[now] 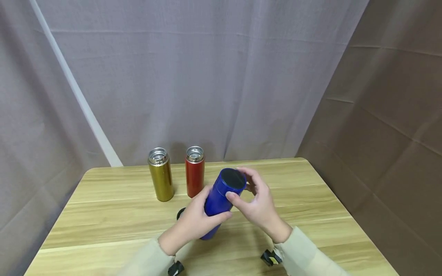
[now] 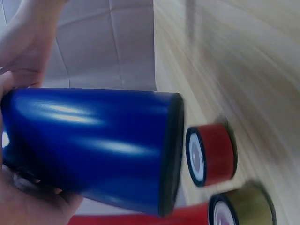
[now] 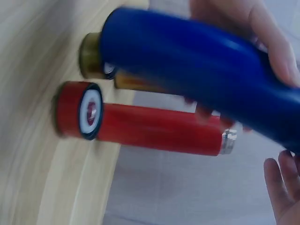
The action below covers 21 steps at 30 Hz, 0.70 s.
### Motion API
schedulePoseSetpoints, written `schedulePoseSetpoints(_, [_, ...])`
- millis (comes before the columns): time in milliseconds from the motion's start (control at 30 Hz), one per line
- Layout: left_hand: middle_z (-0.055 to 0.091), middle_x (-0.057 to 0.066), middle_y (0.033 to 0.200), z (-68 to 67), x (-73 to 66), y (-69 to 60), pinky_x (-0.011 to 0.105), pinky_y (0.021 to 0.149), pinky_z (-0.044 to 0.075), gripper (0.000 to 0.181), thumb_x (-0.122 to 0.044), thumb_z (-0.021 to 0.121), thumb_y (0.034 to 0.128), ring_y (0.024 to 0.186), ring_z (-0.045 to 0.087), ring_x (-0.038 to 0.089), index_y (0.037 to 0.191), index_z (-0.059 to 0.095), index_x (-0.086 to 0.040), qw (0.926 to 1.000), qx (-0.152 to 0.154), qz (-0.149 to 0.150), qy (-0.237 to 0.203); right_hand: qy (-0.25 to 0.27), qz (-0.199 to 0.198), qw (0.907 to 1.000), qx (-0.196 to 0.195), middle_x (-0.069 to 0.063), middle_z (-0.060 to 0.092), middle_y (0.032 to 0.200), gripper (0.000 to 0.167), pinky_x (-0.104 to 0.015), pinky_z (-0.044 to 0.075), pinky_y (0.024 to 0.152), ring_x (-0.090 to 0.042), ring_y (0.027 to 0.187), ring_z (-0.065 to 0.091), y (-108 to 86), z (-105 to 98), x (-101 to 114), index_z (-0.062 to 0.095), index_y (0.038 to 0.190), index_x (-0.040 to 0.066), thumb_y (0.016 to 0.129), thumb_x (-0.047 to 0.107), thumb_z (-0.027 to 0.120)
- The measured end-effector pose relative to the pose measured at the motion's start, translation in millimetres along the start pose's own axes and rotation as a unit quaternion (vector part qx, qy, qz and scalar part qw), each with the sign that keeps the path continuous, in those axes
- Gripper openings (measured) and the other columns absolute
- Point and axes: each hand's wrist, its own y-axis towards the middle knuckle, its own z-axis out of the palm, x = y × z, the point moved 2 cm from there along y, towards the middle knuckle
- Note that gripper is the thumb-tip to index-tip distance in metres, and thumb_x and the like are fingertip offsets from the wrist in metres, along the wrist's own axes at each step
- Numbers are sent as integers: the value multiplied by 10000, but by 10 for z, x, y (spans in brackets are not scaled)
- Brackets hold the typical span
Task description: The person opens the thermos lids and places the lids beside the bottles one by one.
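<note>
A blue vacuum flask [image 1: 217,203] is tilted above the table, its dark-topped lid [image 1: 233,178] upward and toward the right. My left hand [image 1: 198,218] grips the flask's body. At the lid, my right hand [image 1: 260,203] has its thumb on the near side and its fingers bent round the far side. Behind the left hand stand a gold flask [image 1: 161,180] and a red flask [image 1: 195,176], both upright with bare steel mouths. A red lid [image 3: 75,108] and a gold lid [image 3: 90,55] lie with their white inner sides up, mostly hidden in the head view.
The wooden table [image 1: 114,222] has rounded far corners. Grey curtains [image 1: 193,84] hang behind it, and a brownish cloth [image 1: 390,126] hangs along the right side. A black device [image 1: 271,257] is worn at the right wrist, another [image 1: 175,268] at the left.
</note>
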Motion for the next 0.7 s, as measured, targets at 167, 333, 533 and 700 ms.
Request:
schedulePoseSetpoints(167, [600,-132,1114,-119,28,-100,338,797,518,686,-571,757,747,919,604,61,1316,489,-299,9982,22,52,594,-305,-29,9987,400,-16,636,1064,647,-322,545,768,-189,962,617,-61,-4,-121,482,1350,127,774,141,776])
schedulePoseSetpoints(333, [590,-118,1154,-210,25,-136,338,829,507,733,-611,760,714,963,583,73,1314,515,-268,9896,-139,59,1433,-446,-56,9961,761,-31,643,1062,645,-345,550,736,-184,929,624,-86,-5,-189,477,1352,127,781,167,775])
schedulePoseSetpoints(533, [617,-28,1150,-285,6,-145,408,897,464,758,-557,813,683,1013,581,162,1301,543,-210,9554,-498,496,2869,-752,254,9903,1145,-6,630,1136,597,-329,539,730,-162,919,617,-105,44,-218,476,1353,204,827,257,753])
schedulePoseSetpoints(700, [614,45,1133,-299,29,-159,448,891,437,773,-455,860,664,1009,578,262,1302,542,-156,9182,-797,1020,3744,-1051,907,9804,1396,27,590,1156,565,-348,522,684,-131,811,589,-133,102,-262,473,1350,279,855,392,722])
